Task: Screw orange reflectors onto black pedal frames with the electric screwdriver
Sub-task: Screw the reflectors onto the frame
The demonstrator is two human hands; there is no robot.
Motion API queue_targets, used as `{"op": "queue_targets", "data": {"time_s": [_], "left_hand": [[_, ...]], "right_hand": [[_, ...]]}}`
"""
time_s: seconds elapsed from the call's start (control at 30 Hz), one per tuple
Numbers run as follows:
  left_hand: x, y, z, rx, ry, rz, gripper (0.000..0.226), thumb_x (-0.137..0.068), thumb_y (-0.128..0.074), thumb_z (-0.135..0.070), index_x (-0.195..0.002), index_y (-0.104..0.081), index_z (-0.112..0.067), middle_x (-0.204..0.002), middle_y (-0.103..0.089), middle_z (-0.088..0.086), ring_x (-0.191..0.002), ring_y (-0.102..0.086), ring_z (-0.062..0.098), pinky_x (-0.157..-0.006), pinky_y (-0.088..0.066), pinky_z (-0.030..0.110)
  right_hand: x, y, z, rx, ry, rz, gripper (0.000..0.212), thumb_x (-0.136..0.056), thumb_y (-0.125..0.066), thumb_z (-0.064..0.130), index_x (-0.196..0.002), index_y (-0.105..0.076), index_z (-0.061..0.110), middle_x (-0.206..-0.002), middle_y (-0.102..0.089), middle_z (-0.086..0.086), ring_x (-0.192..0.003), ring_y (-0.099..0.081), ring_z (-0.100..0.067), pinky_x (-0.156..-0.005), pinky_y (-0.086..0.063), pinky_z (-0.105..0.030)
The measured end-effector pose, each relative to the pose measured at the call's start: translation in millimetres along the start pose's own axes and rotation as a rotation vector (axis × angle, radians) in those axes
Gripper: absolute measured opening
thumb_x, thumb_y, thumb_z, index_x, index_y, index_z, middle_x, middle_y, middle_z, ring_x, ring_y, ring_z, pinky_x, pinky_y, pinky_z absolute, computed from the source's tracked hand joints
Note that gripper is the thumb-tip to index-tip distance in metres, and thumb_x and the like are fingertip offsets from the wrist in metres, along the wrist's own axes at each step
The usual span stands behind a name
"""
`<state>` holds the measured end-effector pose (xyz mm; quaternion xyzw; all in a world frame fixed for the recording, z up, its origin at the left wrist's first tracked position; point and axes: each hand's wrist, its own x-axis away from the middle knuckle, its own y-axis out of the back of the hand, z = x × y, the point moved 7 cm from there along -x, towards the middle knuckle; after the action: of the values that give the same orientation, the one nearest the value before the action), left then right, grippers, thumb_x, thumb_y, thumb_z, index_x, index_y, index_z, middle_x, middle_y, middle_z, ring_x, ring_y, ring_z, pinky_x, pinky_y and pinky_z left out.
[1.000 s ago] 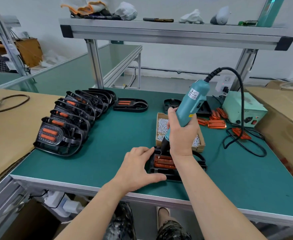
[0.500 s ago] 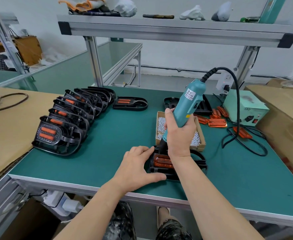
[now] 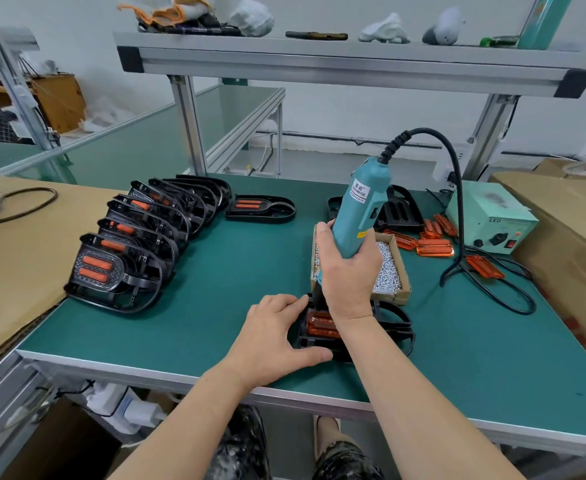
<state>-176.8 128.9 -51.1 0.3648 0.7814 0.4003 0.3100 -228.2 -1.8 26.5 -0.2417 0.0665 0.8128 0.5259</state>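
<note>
Head view: screwdriver (image 3: 360,216) tipped more upright than 1 s ago, right hand (image 3: 348,275) wrapped round it, left hand (image 3: 274,337) clamping pedal frame (image 3: 402,323); likely driving screw into reflector (image 3: 321,323).

The tip of the screwdriver (image 3: 359,216) is hidden behind the right hand (image 3: 348,275), whose wrist also covers part of the reflector (image 3: 319,325) and pedal frame (image 3: 395,317) below the screwdriver.

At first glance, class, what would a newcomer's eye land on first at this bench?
The teal electric screwdriver, gripped by the right hand, points down onto the black pedal frame at the near edge, which the left hand steadies. A row of finished pedals leans along the left.
</note>
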Motion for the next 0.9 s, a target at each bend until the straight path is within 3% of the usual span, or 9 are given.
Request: {"op": "queue_targets", "data": {"time_s": [0.23,0.37,0.43,0.63,0.77,0.9], "left_hand": [[-0.9,-1.4,1.4,-0.004,0.002,0.001,0.105,-0.063,-0.049,-0.086,-0.149,-0.041,-0.026,-0.132,-0.048,-0.012,-0.121,-0.037,0.007,-0.107,-0.029,0.030],[-0.8,-1.9,1.6,-0.007,0.003,-0.005,0.101,-0.064,-0.051,-0.085,-0.146,-0.044,-0.027,-0.129,-0.049,-0.013,-0.118,-0.038,0.007,-0.106,-0.031,0.032],[-0.8,-2.0,1.8,-0.008,0.006,-0.007,0.099,-0.065,-0.052,-0.085,-0.144,-0.047,-0.026,-0.128,-0.050,-0.013,-0.118,-0.039,0.007,-0.106,-0.032,0.033],[-0.5,-2.4,1.2,-0.016,0.009,0.009,0.103,-0.064,-0.048,-0.087,-0.148,-0.042,-0.027,-0.130,-0.048,-0.014,-0.119,-0.037,0.007,-0.107,-0.031,0.033],[-0.6,-2.1,0.3,-0.036,-0.003,0.009,0.105,-0.064,-0.046,-0.087,-0.149,-0.040,-0.025,-0.132,-0.048,-0.012,-0.121,-0.036,0.007,-0.107,-0.029,0.030],[0.4,-2.0,0.6,-0.028,0.000,0.000,0.106,-0.063,-0.046,-0.086,-0.149,-0.040,-0.024,-0.131,-0.047,-0.013,-0.121,-0.036,0.007,-0.108,-0.027,0.028]], "right_hand": [[0.5,-1.1,-7.8,-0.017,-0.029,0.010,0.024,-0.082,-0.072,0.030,-0.083,-0.055,0.013,-0.072,-0.059,-0.017,-0.064,-0.055,-0.040,-0.059,-0.050,-0.054],[2.9,-5.8,-4.4,0.044,-0.002,0.032,0.025,-0.079,-0.069,0.036,-0.073,-0.047,0.027,-0.058,-0.050,0.007,-0.050,-0.048,-0.017,-0.051,-0.045,-0.035],[2.8,-9.6,-2.1,0.075,0.013,0.052,0.023,-0.079,-0.068,0.037,-0.073,-0.047,0.029,-0.058,-0.050,0.010,-0.050,-0.047,-0.014,-0.050,-0.044,-0.031],[2.7,-3.5,-3.2,0.023,-0.043,0.044,0.023,-0.081,-0.070,0.033,-0.077,-0.051,0.021,-0.061,-0.053,0.004,-0.053,-0.050,-0.018,-0.054,-0.048,-0.041],[1.6,0.9,-1.3,-0.052,-0.082,0.110,0.035,-0.083,-0.072,0.038,-0.084,-0.057,0.006,-0.064,-0.059,-0.007,-0.061,-0.056,-0.034,-0.064,-0.053,-0.051],[3.3,3.5,4.2,-0.110,-0.094,0.153,0.033,-0.087,-0.074,0.030,-0.087,-0.060,0.001,-0.064,-0.060,-0.006,-0.059,-0.058,-0.021,-0.065,-0.053,-0.045]]}}
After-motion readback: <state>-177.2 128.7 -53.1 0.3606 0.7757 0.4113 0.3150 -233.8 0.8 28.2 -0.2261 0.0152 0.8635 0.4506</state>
